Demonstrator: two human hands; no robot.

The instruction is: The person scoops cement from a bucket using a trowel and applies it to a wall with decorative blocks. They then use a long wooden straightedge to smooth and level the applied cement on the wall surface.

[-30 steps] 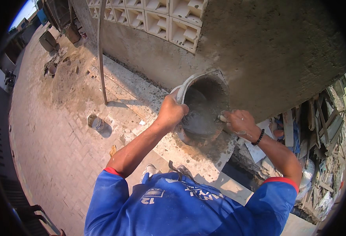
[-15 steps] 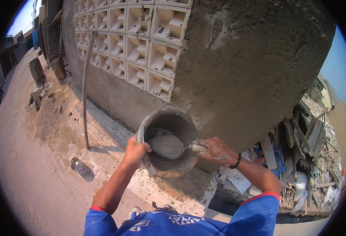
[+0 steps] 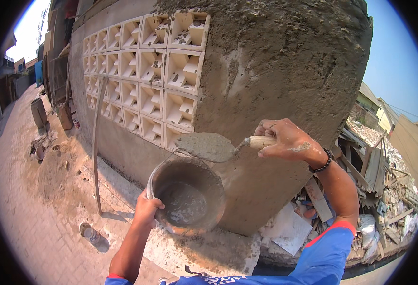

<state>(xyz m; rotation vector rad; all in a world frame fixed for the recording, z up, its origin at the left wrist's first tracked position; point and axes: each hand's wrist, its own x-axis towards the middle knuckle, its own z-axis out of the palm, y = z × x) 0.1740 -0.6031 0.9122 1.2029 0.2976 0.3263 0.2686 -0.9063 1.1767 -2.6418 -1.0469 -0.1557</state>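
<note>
Fingers of your right hand [image 3: 289, 140] clench the pale handle of the trowel [image 3: 209, 146], keeping its blade level so the grey mortar heap stays on. Your left hand [image 3: 147, 211] grips the rim of the bucket [image 3: 188, 197], held just under the blade, likely to catch drips. Behind stands the rough plastered wall [image 3: 289, 71] beside pale vent blocks [image 3: 152, 76]. Against 0.5 s ago, the trowel has lifted out of the bucket, now loaded and nearer the wall.
</note>
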